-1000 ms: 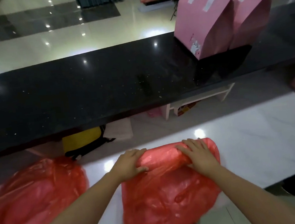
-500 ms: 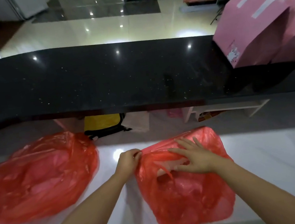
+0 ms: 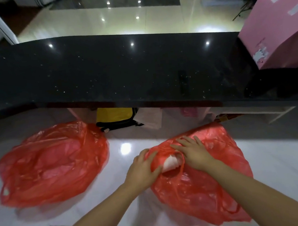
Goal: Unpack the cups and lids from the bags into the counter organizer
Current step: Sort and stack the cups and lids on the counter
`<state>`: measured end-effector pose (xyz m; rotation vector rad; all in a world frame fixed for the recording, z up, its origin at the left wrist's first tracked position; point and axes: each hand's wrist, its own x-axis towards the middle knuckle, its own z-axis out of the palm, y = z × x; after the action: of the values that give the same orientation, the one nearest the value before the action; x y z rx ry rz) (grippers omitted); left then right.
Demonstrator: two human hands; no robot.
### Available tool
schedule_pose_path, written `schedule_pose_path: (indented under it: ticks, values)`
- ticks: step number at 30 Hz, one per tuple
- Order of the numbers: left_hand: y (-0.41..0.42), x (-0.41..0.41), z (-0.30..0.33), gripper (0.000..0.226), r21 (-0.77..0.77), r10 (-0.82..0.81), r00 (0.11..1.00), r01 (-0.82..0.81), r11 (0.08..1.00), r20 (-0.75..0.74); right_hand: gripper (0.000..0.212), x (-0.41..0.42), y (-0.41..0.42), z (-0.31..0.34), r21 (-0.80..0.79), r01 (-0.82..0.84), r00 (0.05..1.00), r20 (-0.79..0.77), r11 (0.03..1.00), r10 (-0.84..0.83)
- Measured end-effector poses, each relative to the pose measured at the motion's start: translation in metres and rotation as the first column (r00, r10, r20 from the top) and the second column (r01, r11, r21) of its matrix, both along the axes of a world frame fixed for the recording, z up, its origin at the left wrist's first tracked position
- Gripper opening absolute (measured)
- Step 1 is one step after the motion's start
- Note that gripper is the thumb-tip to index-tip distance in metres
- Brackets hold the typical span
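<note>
Two red plastic bags lie on the white counter. The right red bag is under both my hands, its mouth parted so that a white stack of contents shows through. My left hand grips the bag's left edge beside the white stack. My right hand lies on top of the bag with its fingers spread flat, just right of the opening. The left red bag lies bulging and untouched. No organizer is in view.
A raised black counter ledge runs across behind the white counter. A pink paper bag stands on it at the right. Below the ledge sit a yellow and black item and some pink and white things.
The view swung left, showing the whole left bag. My hands have spread the right bag's mouth, and a white stack now shows in the opening.
</note>
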<state>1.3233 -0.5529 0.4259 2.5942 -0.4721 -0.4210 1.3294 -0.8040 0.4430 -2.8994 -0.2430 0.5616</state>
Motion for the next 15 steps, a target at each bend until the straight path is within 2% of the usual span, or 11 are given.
schedule_pose_path:
  ticks: [5,9,10,11,13,14,15]
  values:
    - [0.034,-0.007,-0.022,0.053,-0.009,-0.051,0.999,0.051,0.999,0.012,0.045,0.003,-0.008,0.003,0.065,-0.004,0.999,-0.037,0.998,0.007]
    - [0.049,-0.004,-0.028,0.034,-0.147,-0.038,0.993,0.055,0.988,0.113,0.044,0.001,-0.012,0.001,0.067,-0.030,0.999,-0.009,0.997,0.031]
    - [0.052,-0.002,-0.025,0.029,-0.075,-0.027,0.990,0.037,0.996,0.138,0.044,0.001,-0.013,0.000,0.059,-0.030,0.999,0.016,0.998,0.029]
    - [0.054,-0.001,-0.025,0.030,-0.073,0.019,0.989,-0.009,0.997,0.147,0.043,0.001,-0.013,-0.001,0.043,-0.025,0.999,0.048,0.999,0.023]
    - [0.055,0.003,-0.036,0.057,-0.069,0.020,0.996,-0.014,0.998,0.085,0.041,0.001,-0.015,-0.004,0.007,-0.011,0.995,0.102,1.000,0.010]
    - [0.050,0.002,-0.037,0.053,0.078,-0.088,0.995,0.085,0.993,0.036,0.040,0.001,-0.015,-0.005,0.001,-0.005,0.993,0.116,1.000,0.005]
    - [0.046,-0.003,-0.034,0.044,0.178,-0.099,0.986,0.123,0.976,-0.133,0.039,0.000,-0.014,-0.007,0.000,0.000,0.992,0.125,1.000,0.000]
